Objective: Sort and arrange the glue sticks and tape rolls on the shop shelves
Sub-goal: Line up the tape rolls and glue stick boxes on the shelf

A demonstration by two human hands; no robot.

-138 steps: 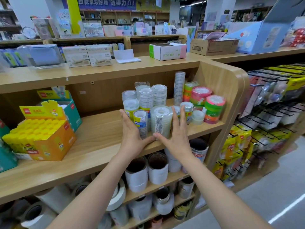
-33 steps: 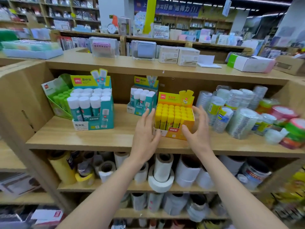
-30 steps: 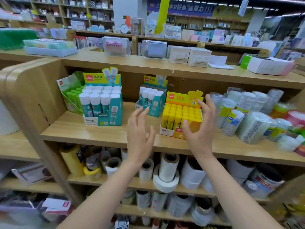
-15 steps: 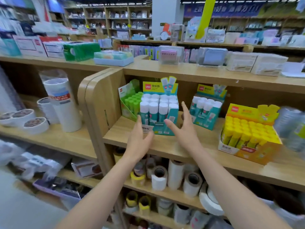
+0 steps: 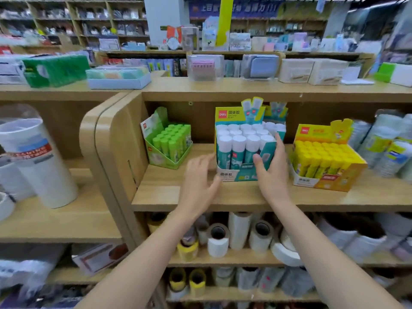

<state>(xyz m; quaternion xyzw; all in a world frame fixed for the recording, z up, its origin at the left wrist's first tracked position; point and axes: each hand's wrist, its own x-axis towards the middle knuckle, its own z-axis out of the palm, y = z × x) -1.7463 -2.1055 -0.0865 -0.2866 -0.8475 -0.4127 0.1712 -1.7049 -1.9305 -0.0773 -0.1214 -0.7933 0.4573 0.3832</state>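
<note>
A teal display box of white-capped glue sticks (image 5: 238,152) stands on the middle wooden shelf (image 5: 200,197). My right hand (image 5: 270,172) grips its right front corner, thumb on the front face and fingers along the side. My left hand (image 5: 198,186) hovers with spread fingers just left of the box, blurred, holding nothing. A green glue stick box (image 5: 169,141) sits to the left and a yellow glue stick box (image 5: 323,159) to the right. A second teal box (image 5: 276,121) is partly hidden behind the first. Wrapped tape rolls (image 5: 385,148) stand at the far right.
The shelf's rounded side panel (image 5: 111,148) divides it from the left bay, where tall white rolls (image 5: 40,161) stand. Tape rolls (image 5: 240,237) crowd the lower shelves. Boxes and packs (image 5: 118,78) line the top shelf.
My view swung left from the tape rolls to the glue boxes. My hands left the yellow box and came to the teal box; the right hand now grips it.
</note>
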